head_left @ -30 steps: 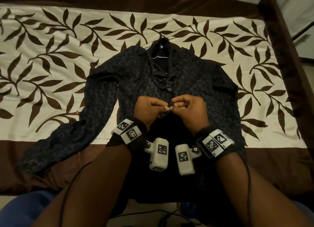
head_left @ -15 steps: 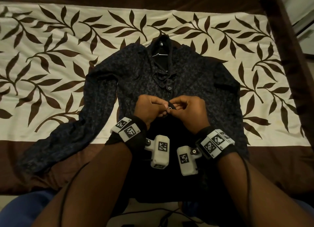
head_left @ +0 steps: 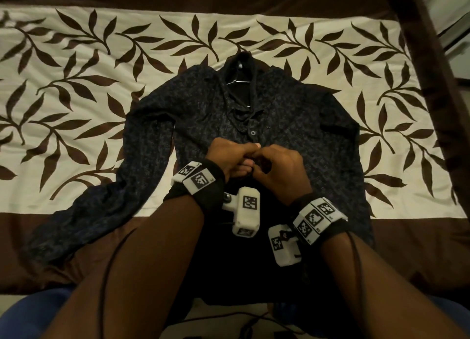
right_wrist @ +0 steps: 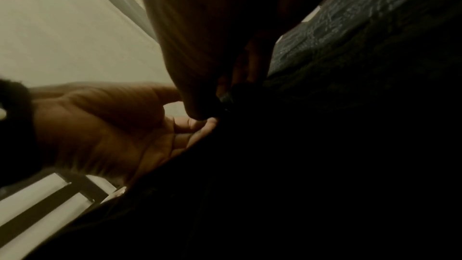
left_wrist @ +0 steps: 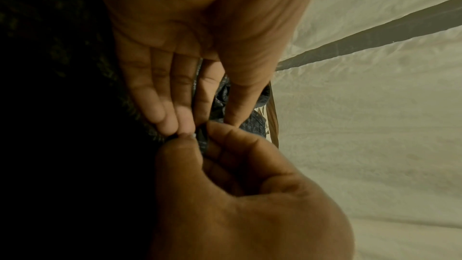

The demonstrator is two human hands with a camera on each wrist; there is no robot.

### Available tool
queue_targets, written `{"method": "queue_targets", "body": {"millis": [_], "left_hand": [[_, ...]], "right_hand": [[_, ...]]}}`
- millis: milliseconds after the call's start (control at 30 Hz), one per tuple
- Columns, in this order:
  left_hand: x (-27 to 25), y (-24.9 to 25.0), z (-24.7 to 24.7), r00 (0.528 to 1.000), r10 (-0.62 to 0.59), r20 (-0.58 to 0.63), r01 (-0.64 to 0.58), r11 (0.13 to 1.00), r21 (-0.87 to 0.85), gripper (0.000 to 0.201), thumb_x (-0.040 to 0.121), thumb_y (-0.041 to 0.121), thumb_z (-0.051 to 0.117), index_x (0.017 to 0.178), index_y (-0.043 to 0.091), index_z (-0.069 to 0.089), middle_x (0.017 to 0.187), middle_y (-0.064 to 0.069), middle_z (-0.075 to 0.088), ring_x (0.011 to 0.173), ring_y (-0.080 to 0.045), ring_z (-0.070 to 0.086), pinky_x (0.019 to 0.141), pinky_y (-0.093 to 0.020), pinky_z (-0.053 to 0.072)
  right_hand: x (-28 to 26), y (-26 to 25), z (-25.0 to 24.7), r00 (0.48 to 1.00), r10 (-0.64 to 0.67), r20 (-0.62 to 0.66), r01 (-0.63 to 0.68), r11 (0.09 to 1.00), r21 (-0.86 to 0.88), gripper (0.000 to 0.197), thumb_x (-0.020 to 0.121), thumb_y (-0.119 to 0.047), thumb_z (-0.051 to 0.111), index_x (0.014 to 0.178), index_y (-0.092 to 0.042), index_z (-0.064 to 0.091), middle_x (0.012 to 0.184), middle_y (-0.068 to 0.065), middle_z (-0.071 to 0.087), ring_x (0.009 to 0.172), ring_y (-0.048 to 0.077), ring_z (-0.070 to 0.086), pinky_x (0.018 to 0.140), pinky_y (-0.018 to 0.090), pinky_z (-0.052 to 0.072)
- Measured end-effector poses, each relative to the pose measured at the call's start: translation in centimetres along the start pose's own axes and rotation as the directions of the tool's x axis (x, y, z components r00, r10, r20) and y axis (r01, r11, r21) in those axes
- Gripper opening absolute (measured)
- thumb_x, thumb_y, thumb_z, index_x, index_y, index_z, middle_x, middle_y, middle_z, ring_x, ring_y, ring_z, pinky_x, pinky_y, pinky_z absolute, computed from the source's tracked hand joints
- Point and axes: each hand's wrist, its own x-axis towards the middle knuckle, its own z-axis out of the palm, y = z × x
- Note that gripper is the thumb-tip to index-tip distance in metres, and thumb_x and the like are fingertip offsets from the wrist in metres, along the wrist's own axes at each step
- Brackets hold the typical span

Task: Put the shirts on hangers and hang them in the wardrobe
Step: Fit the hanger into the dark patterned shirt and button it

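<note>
A dark patterned long-sleeved shirt (head_left: 292, 115) lies face up on the bed, sleeves spread. A hanger (head_left: 237, 80) shows inside its open collar. Both hands meet at the middle of the shirt's front placket, below a fastened button (head_left: 252, 132). My left hand (head_left: 230, 158) pinches the left front edge of the shirt (left_wrist: 203, 141) between thumb and fingers. Facing it, my right hand (head_left: 277, 169) pinches the other edge with curled fingers (left_wrist: 235, 137). The right wrist view is mostly dark shirt cloth (right_wrist: 350, 46), with my left hand (right_wrist: 120, 124) at the left.
The bed cover (head_left: 76, 84) is cream with brown leaf print and a brown border. A dark bed post (head_left: 417, 46) runs along the right. Cables (head_left: 249, 321) lie on the floor by the bed's near edge. The shirt's hem hangs over that edge.
Both hands stay pinched together on the placket. The right hand has rolled over so its knuckles cover the fingertips. The white button seen between the fingers earlier is now hidden.
</note>
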Motion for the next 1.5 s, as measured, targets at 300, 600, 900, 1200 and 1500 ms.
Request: {"method": "queue_targets", "body": {"millis": [300,600,900,1200,1500], "left_hand": [[0.3,-0.3,0.4,0.999,0.031,0.015,-0.029,0.991,-0.132,0.011,0.095,0.002,0.062,0.085,-0.002,0.066,0.069,-0.011,0.067,0.048,-0.007,0.063,0.057,-0.018,0.057],[0.3,-1.5,1.3,0.991,0.119,-0.057,-0.128,0.972,-0.197,0.02,0.087,-0.01,0.063,0.072,0.003,0.059,0.07,-0.017,0.065,0.046,-0.01,0.064,0.049,-0.018,0.054],[0.8,-2.0,1.5,0.992,0.115,-0.047,-0.123,0.962,-0.243,0.022,0.09,-0.004,0.062,0.069,0.004,0.064,0.064,-0.01,0.068,0.055,-0.012,0.064,0.057,-0.018,0.056],[0.5,-2.0,1.1,0.995,0.08,0.056,-0.059,0.949,-0.309,0.018,0.086,-0.005,0.069,0.073,0.004,0.062,0.07,-0.01,0.068,0.058,-0.011,0.068,0.057,-0.018,0.057],[0.5,-2.6,1.4,0.988,0.138,-0.072,-0.153,0.947,-0.282,0.018,0.084,-0.012,0.065,0.075,0.003,0.062,0.072,-0.015,0.064,0.06,-0.018,0.064,0.054,-0.02,0.056]], "right_hand": [[-1.0,0.0,0.2,0.982,0.014,-0.188,-0.017,1.0,-0.017,0.01,0.081,-0.009,0.075,0.088,-0.005,0.069,0.082,0.006,0.062,0.069,0.015,0.056,0.064,0.021,0.042],[-1.5,-0.1,1.3,0.959,0.128,-0.253,-0.132,0.991,0.001,0.018,0.077,-0.004,0.072,0.093,-0.003,0.067,0.084,0.01,0.063,0.069,0.019,0.059,0.066,0.018,0.04],[-1.5,0.0,1.5,0.967,0.134,-0.217,-0.142,0.99,-0.022,0.009,0.083,-0.005,0.071,0.078,-0.005,0.063,0.074,0.006,0.06,0.061,0.02,0.054,0.057,0.029,0.042],[-1.6,0.3,1.0,0.974,-0.028,-0.224,-0.009,0.987,-0.161,0.024,0.091,-0.02,0.053,0.075,-0.005,0.064,0.07,0.009,0.057,0.051,0.023,0.053,0.046,0.028,0.039],[-1.8,-0.4,-0.2,0.966,0.218,-0.138,-0.18,0.952,0.246,0.007,0.085,-0.011,0.072,0.089,-0.01,0.078,0.082,0.0,0.072,0.072,0.011,0.066,0.069,0.02,0.052]]}}
